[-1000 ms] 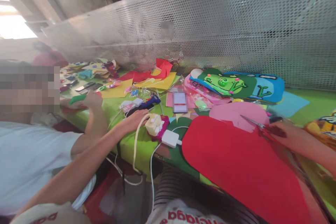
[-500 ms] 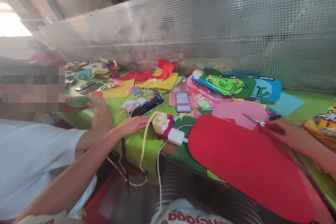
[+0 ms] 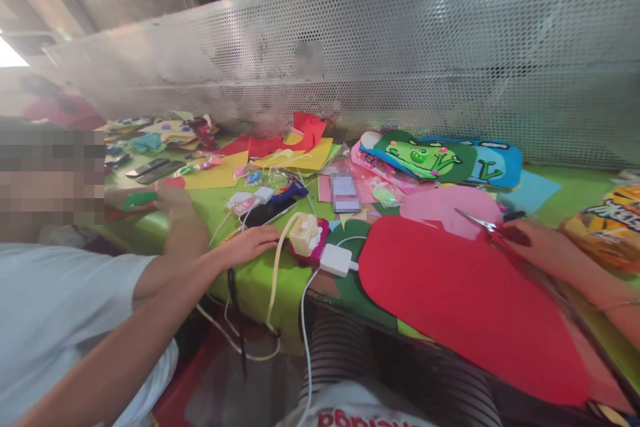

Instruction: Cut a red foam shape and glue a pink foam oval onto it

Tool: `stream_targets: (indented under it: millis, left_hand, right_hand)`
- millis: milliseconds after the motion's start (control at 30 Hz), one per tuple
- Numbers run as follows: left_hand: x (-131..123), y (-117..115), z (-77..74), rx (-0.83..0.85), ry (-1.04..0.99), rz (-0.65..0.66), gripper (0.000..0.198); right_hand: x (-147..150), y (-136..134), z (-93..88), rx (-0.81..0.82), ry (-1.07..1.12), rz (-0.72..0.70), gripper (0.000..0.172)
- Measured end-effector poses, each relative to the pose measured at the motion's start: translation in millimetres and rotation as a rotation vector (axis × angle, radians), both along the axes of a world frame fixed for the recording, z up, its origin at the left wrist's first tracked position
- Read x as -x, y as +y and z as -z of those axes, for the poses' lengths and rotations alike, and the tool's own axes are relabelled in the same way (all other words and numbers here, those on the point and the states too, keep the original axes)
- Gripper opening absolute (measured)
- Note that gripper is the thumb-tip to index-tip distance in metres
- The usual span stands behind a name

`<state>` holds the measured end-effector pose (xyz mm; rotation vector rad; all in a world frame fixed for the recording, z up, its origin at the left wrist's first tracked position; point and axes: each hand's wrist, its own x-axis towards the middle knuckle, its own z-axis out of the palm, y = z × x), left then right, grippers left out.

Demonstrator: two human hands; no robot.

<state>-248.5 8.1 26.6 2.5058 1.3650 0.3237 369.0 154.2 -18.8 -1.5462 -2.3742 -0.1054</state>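
My right hand (image 3: 543, 247) is closed on a pair of scissors (image 3: 477, 219) with red handles. Their blades point left over a pink rounded sheet (image 3: 440, 203). Just in front lies a large red rounded sheet (image 3: 465, 300), reaching past the table's near edge. My left hand (image 3: 253, 243) rests palm down on the green table cover (image 3: 255, 287), fingers stretched out and holding nothing. Its fingertips are beside a pink power strip (image 3: 324, 240) with a cream plug (image 3: 305, 233) and a white charger (image 3: 336, 260).
A co-worker's hand (image 3: 173, 203) is at the left. A dark phone (image 3: 265, 212), a blue glue gun (image 3: 290, 193), and a phone with a lit screen (image 3: 345, 193) lie mid-table. Behind are decorated cutouts (image 3: 445, 157) and a perforated metal panel (image 3: 400, 53). A snack bag (image 3: 613, 223) sits right.
The view has turned slightly to the right, so most things sit further left. My right hand still holds the scissors, and my left hand stays by the power strip.
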Motion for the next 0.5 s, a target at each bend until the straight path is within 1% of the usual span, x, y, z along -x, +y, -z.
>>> stream_targets:
  millis: [133, 267, 367, 500]
  left_hand:
    - [-6.1, 3.5, 4.0, -0.011, -0.017, -0.005, 0.039]
    - [-5.7, 8.8, 2.8, 0.006, -0.03, 0.036, 0.038]
    - [-4.1, 10.0, 1.8, 0.007, -0.038, 0.051, 0.038]
    - [-4.9, 9.0, 4.1, -0.027, -0.032, 0.051, 0.039]
  right_hand:
    - [-2.4, 1.4, 2.0, -0.014, -0.001, -0.008, 0.04]
    - [-5.3, 3.1, 4.9, -0.043, -0.004, -0.032, 0.038]
    - [-5.0, 3.0, 4.5, -0.041, 0.001, -0.039, 0.038]
    - [-3.6, 2.6, 2.8, -0.005, 0.019, -0.03, 0.037]
